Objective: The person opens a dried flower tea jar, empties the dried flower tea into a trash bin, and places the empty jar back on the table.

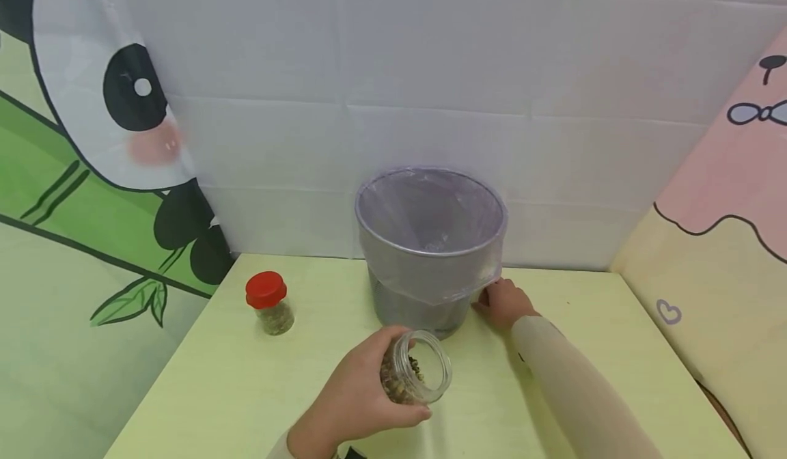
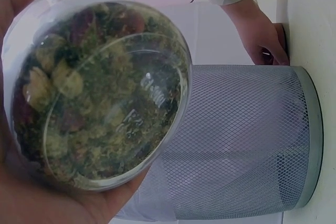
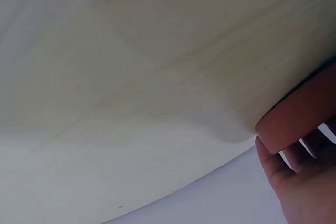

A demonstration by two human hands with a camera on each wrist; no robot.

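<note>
My left hand (image 1: 363, 384) grips an open glass jar (image 1: 399, 377) of dried herbs and flower buds, tilted so its mouth faces right. In the left wrist view the clear base of this jar shows buds and crumbled leaves inside. My right hand (image 1: 507, 302) is low beside the right side of the mesh bin (image 1: 424, 309), at the tabletop. The right wrist view shows its fingers (image 3: 270, 166) around the edge of a reddish-brown round lid (image 3: 294, 114), close to the table. Most of that lid is out of frame.
A second jar (image 1: 277, 317) with a red lid (image 1: 266, 289) stands at the left of the pale yellow table (image 1: 203, 391). A clear plastic liner (image 1: 430, 271) folds over the bin's rim. Behind the table hangs a white sheet (image 1: 277, 138), with printed cloths on both sides.
</note>
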